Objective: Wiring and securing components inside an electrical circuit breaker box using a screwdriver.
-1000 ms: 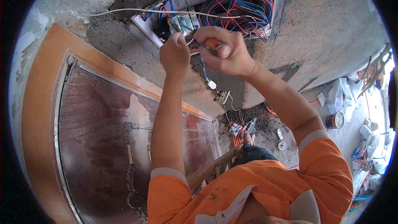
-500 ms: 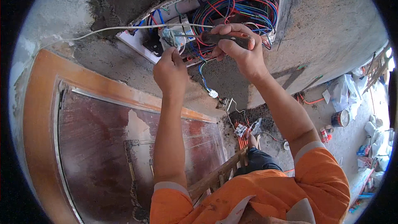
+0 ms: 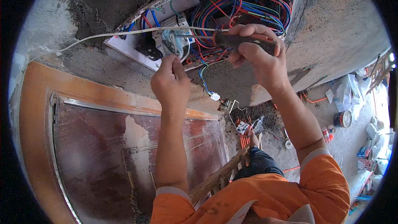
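In my right hand (image 3: pixel 265 60) is a screwdriver (image 3: pixel 246 41) with a dark and red handle, held level. Its thin shaft runs left to a pale, bluish bunch of clear plastic and wire (image 3: pixel 170 39), where the tip is hard to make out. The thumb and fingers of my left hand (image 3: pixel 171 76) are pinched at the lower end of that bunch. Behind it sits a white circuit breaker (image 3: pixel 186 25), inside an open electrical box (image 3: pixel 132 52) set into the wall.
Coiled red, blue and green wires (image 3: pixel 265 6) fill the box's right part. A white cable (image 3: pixel 103 34) crosses in front. Below are a wooden door frame (image 3: pixel 31 112), a reddish door (image 3: pixel 95 153) and a wooden ladder-like frame (image 3: pixel 222 172). A bucket (image 3: pixel 343 119) stands on the floor.
The box and breaker appear larger and nearer. My right hand and the screwdriver handle sit farther right in view. Both hands keep their grips.
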`<state>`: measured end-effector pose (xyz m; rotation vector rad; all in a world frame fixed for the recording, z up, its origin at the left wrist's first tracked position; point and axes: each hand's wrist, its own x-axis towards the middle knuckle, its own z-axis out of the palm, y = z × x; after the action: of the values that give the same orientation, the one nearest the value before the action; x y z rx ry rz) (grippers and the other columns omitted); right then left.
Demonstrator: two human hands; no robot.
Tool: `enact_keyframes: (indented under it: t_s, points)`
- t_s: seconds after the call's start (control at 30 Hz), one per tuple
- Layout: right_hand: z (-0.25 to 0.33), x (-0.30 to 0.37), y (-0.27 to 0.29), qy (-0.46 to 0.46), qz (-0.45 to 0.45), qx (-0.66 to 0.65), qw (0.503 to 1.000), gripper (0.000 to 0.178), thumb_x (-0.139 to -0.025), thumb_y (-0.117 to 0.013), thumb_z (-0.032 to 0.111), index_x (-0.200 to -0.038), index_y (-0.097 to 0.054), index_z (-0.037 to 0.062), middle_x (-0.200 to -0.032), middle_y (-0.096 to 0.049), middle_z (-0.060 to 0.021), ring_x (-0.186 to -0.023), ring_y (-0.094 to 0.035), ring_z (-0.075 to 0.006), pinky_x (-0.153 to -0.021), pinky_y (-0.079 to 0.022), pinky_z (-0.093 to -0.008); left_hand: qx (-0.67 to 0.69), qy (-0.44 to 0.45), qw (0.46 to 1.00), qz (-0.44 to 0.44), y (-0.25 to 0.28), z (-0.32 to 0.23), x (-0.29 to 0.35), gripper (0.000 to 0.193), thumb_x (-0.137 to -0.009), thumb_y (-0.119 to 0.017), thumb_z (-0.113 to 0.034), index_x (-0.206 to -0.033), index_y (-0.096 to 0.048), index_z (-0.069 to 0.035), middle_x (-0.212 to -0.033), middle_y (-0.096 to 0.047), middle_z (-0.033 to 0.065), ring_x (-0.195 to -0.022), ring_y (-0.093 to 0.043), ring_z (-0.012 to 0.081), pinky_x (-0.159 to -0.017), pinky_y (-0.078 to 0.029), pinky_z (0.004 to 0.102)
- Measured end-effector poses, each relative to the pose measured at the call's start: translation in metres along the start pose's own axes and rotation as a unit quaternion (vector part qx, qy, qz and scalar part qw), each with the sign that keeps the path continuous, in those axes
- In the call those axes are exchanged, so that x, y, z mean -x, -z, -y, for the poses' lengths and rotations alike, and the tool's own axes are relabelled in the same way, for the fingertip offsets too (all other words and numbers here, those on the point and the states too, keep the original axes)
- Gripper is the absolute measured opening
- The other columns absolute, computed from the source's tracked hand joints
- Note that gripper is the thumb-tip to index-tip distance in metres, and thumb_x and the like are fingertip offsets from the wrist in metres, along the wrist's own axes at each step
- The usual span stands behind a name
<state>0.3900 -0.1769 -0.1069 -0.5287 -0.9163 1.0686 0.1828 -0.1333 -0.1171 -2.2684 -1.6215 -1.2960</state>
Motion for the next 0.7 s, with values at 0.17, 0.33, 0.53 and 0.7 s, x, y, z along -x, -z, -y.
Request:
enact_keyframes:
  t_s: [0.17,0.33,0.53,0.7]
  points:
    - [-0.023,-0.006,-0.007,-0.034,0.021,-0.048,0.998,0.021,-0.079,-0.06,-0.004,-0.099,-0.056,-0.0021,-0.103,-0.063,-0.0128,-0.074,-0.065,-0.0189,-0.063,-0.056,-0.0293,-0.018,-0.003,0.997,-0.074,-0.005,-0.001,-0.006,0.01,-0.083,-0.058,-0.008,-0.087,-0.065,-0.002,-0.072,-0.064,0.0174,-0.066,-0.064,0.0348,-0.057,-0.049,0.0384]
    - [0.004,0.012,-0.029,0.014,0.054,0.136,0.989,0.025,-0.074,-0.064,-0.004,-0.097,-0.057,-0.002,-0.102,-0.063,-0.0119,-0.081,-0.064,-0.0193,-0.07,-0.053,-0.0299,0.066,0.032,0.997,0.021,0.021,0.01,0.007,0.009,-0.084,-0.056,-0.005,-0.088,-0.062,0.0,-0.07,-0.063,0.0157,-0.061,-0.063,0.0299,-0.056,-0.047,0.034]
    - [0.053,0.031,0.009,-0.01,0.002,-0.042,0.999,0.026,-0.066,-0.058,-0.005,-0.092,-0.053,-0.0006,-0.097,-0.061,-0.0208,-0.064,-0.062,-0.0211,-0.051,-0.052,-0.0295,0.052,0.059,0.988,-0.13,0.071,0.032,0.025,0.014,-0.089,-0.052,-0.006,-0.097,-0.059,0.002,-0.081,-0.062,0.0113,-0.072,-0.06,0.0193,-0.063,-0.047,0.0295]
    - [0.045,0.02,-0.014,0.126,0.018,0.036,0.991,0.026,-0.068,-0.06,-0.005,-0.093,-0.052,-0.0003,-0.099,-0.06,-0.0216,-0.068,-0.063,-0.0238,-0.059,-0.052,-0.03,0.16,0.26,0.92,-0.247,0.115,0.118,-0.035,0.023,-0.091,-0.049,-0.011,-0.106,-0.057,0.006,-0.092,-0.06,0.0111,-0.081,-0.058,0.0203,-0.072,-0.047,0.0299]
